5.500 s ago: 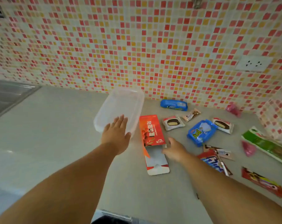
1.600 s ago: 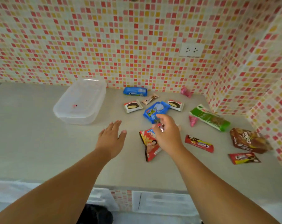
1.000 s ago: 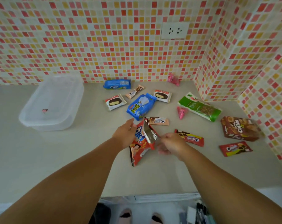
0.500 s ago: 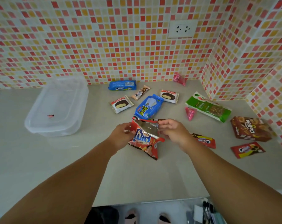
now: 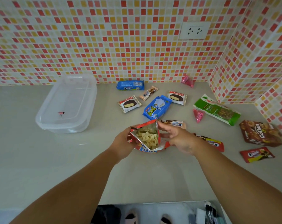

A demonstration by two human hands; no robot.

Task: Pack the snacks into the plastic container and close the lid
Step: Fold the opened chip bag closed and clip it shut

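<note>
An opened red and blue chip bag [image 5: 147, 138] is held above the counter, its foil mouth spread and pale chips showing inside. My left hand [image 5: 123, 142] grips the bag's left edge and my right hand [image 5: 177, 138] grips its right edge. The clear plastic container [image 5: 67, 104] stands to the left by the wall with its lid on and a small pink mark on top. Other snacks lie beyond the bag: a blue Cream-O roll [image 5: 130, 85], two Choco Pie packs [image 5: 129, 104] [image 5: 177, 97], and a blue wafer pack [image 5: 157, 107].
To the right lie a green nuts bag [image 5: 217, 109], a brown Collon box [image 5: 260, 133], red Cream-O packs [image 5: 209, 142] [image 5: 256, 154], and pink candies [image 5: 198, 115] [image 5: 188, 81]. The tiled wall juts out at the right. The counter's front edge is near me; feet show below.
Both hands lifted the chip bag off the counter and pulled its top apart; the mouth now gapes and the chips show. The container has not moved.
</note>
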